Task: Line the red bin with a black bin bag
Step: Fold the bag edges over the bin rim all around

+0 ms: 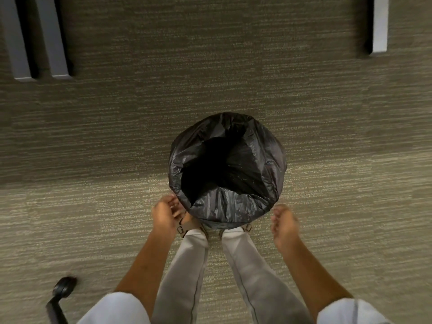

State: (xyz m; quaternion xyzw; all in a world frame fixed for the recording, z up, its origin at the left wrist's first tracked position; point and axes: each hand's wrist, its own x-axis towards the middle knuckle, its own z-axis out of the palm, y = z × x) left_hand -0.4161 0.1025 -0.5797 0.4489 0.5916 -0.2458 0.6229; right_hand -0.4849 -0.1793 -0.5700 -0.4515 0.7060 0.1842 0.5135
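A black bin bag (236, 202) is spread over a round bin standing on the carpet in front of my feet. The bag folds over the whole rim and hangs into the dark inside, so none of the red bin shows. My left hand (166, 213) is at the bag's near left edge with fingers curled and slightly apart; whether it touches the plastic is unclear. My right hand (285, 226) hovers just off the bag's near right edge, fingers loosely curled, holding nothing.
Grey-brown carpet (117, 160) surrounds the bin. Two grey furniture legs (53, 40) stand at the far left and another grey furniture leg (379, 24) at the far right. A black chair caster (63, 287) sits at the lower left. My legs and sandals are right behind the bin.
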